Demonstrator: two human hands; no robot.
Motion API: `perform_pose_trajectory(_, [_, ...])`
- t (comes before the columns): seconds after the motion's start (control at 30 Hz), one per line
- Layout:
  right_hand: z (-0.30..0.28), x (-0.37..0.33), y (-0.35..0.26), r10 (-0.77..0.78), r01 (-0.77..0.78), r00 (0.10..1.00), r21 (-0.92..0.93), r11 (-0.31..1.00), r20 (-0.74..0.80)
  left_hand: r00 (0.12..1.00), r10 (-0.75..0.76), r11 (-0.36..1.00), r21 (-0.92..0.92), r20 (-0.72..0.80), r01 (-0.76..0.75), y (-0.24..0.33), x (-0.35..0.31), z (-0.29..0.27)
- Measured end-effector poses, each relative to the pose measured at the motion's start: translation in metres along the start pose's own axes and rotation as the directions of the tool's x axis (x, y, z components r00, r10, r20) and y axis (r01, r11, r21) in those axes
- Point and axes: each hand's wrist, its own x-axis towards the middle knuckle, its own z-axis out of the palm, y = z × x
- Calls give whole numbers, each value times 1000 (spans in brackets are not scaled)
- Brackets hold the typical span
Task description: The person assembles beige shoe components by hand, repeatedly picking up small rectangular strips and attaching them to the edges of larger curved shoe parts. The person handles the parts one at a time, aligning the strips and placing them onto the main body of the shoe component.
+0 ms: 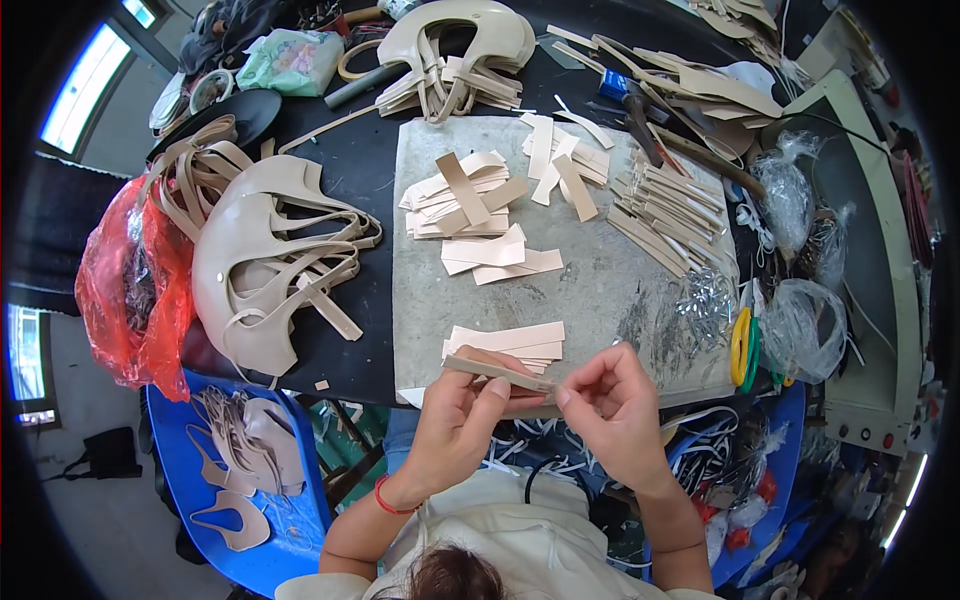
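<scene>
Above the board's near edge, my left hand [452, 418] grips a narrow beige leather-like strip [492, 371] between thumb and fingers. The thumb and forefinger of my right hand [618, 412] pinch together at the strip's right end; whether they also hold something small there is hidden. Just beyond my hands lies a short stack of pale strips [510, 337]. Farther up the grey board [590, 310] is a larger heap of pale strips [465, 195], with another loose pile [565, 160] to its right. Narrow folded strips [665, 215] lie in a row at the right.
Beige cut-out pieces [250, 250] are stacked left of the board, beside a red plastic bag [140, 290]. More cut-outs [455, 45] stand behind. Scissors with yellow and green handles [743, 345] and small shiny metal pieces [705, 305] sit right. A blue chair [235, 535] holds further pieces.
</scene>
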Motion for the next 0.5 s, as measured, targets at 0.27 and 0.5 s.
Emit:
perform_pose_trajectory(0.27, [-27,-7,-6,-325,258,945,-519,815,-41,981,-108,991,-98,-160,94,21,0,-19])
perform_pose_trajectory(0.5, [48,26,-29,-596,702,664,-651,289,451,935,346,672,716,-77,-189,53,-9,-40])
